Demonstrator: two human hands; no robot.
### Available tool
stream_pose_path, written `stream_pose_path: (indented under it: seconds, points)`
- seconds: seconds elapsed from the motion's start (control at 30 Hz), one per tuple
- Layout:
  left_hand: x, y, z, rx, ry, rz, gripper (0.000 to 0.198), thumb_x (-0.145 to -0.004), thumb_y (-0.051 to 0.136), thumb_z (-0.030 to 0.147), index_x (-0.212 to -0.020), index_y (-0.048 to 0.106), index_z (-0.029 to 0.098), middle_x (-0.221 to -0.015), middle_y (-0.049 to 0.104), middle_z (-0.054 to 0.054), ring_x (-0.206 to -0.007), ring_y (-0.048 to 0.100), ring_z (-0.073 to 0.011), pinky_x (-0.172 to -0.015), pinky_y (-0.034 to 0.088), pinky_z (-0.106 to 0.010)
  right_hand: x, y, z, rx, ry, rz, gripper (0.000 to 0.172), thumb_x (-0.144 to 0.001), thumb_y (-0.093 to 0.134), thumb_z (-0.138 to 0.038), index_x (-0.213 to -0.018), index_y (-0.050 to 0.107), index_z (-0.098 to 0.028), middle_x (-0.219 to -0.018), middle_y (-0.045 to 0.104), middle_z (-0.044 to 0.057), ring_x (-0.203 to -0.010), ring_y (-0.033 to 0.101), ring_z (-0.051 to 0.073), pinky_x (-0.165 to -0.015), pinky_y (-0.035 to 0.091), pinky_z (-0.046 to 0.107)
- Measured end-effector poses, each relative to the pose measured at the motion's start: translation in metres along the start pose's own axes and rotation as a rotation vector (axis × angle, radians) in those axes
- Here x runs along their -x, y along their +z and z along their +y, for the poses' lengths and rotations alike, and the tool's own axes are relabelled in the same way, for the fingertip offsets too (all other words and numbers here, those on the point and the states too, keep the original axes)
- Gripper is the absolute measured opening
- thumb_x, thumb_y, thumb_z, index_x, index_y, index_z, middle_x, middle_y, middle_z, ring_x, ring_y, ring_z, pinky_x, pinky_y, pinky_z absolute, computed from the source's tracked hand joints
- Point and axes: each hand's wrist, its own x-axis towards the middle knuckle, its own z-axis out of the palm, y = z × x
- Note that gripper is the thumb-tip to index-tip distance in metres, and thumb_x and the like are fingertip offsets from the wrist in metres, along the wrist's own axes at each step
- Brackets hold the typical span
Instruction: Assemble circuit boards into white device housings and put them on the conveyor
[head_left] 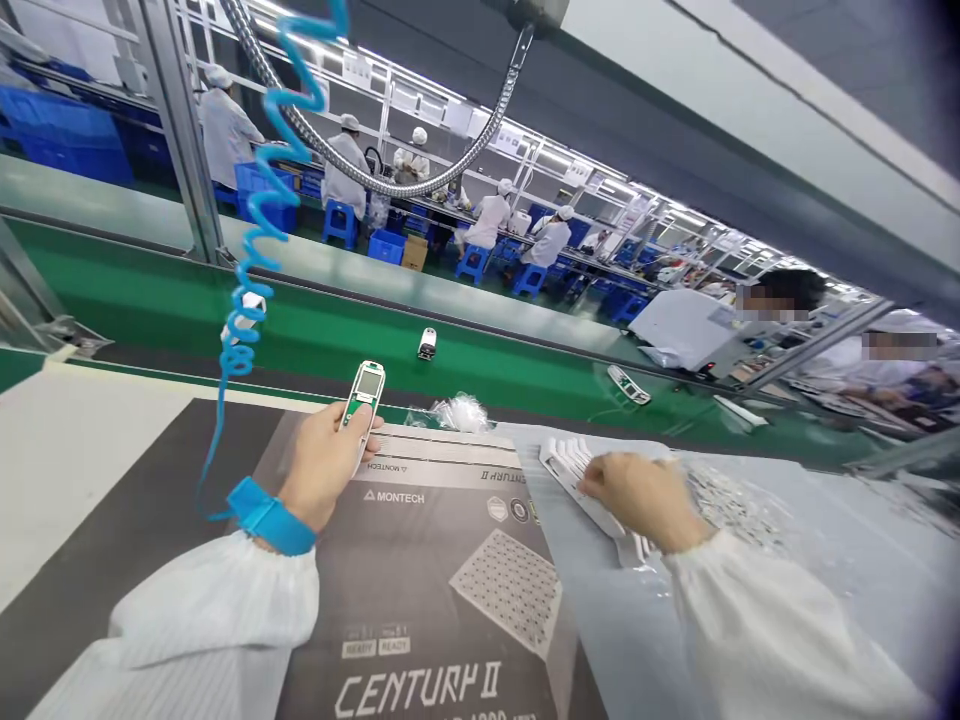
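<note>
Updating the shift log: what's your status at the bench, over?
Left hand gripping white-and-green handheld device. Right hand over stacked white plastic parts. Blue coiled cord hanging beside left hand.

Coiled blue cord (241,345) blocks passage left of the left hand (322,468)

The casing (365,392) in my left hand (322,465) is white and green, and the parts (568,475) under my right hand (645,495) are white. My sleeve (772,630) is white, my wrist strap (270,516) blue, the belt (225,290) green, and the dark grey mat (420,560) has a dotted square (508,590).
</note>
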Motion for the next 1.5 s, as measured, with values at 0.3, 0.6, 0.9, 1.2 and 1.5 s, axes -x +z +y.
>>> stream_pose_path:
  seconds: [0.3, 0.6, 0.9, 1.2, 1.5]
  points:
    - [0.002, 0.002, -0.005, 0.004, 0.006, -0.048, 0.031, -0.078, 0.064, 0.042, -0.086, 0.066, 0.012, -0.086, 0.070, -0.008, -0.061, 0.059, -0.0126, -0.057, 0.051, -0.026, 0.032, 0.040, -0.013, -0.069, -0.061, 0.102, 0.042, -0.100, 0.036, -0.033, -0.074, 0.067, -0.019, -0.091, 0.071, 0.010, -0.086, 0.067, 0.024, -0.066, 0.036, 0.033]
    - [0.003, 0.002, -0.001, 0.088, -0.032, -0.079, 0.032, -0.072, 0.071, 0.042, -0.083, 0.066, 0.012, -0.087, 0.071, -0.008, -0.059, 0.059, -0.0113, -0.056, 0.051, -0.025, 0.011, 0.038, -0.033, -0.144, -0.033, 0.065, 0.011, -0.086, 0.056, -0.020, -0.078, 0.062, -0.020, -0.081, 0.068, 0.011, -0.080, 0.065, 0.026, -0.068, 0.039, 0.034]
    - [0.006, 0.006, 0.003, 0.011, 0.006, -0.122, 0.044, -0.088, 0.050, 0.054, -0.090, 0.069, 0.014, -0.082, 0.071, -0.008, -0.058, 0.058, -0.0130, -0.056, 0.048, -0.025, -0.003, 0.013, -0.016, -0.424, -0.164, -0.064, 0.020, -0.084, 0.056, -0.029, -0.067, 0.060, -0.019, -0.070, 0.064, 0.006, -0.067, 0.059, 0.019, -0.061, 0.040, 0.031]
    - [0.011, 0.019, -0.020, -0.162, 0.335, -0.269, 0.035, -0.088, 0.060, 0.039, -0.117, 0.063, 0.021, -0.109, 0.069, -0.007, -0.099, 0.063, -0.0206, -0.087, 0.049, -0.031, 0.010, -0.001, -0.142, -1.930, -0.395, -0.413, 0.030, -0.081, 0.071, -0.045, -0.096, 0.067, -0.019, -0.076, 0.063, 0.000, -0.065, 0.057, 0.011, -0.066, 0.053, 0.028]
    - [0.013, 0.017, -0.022, -0.277, 0.423, -0.328, 0.030, -0.088, 0.060, 0.034, -0.116, 0.066, 0.022, -0.117, 0.069, -0.005, -0.110, 0.062, -0.0227, -0.100, 0.044, -0.033, 0.017, 0.023, -0.175, -2.258, -0.489, -0.411, 0.043, -0.078, 0.074, -0.049, -0.105, 0.068, -0.017, -0.097, 0.072, 0.007, -0.085, 0.067, 0.017, -0.094, 0.051, 0.039]
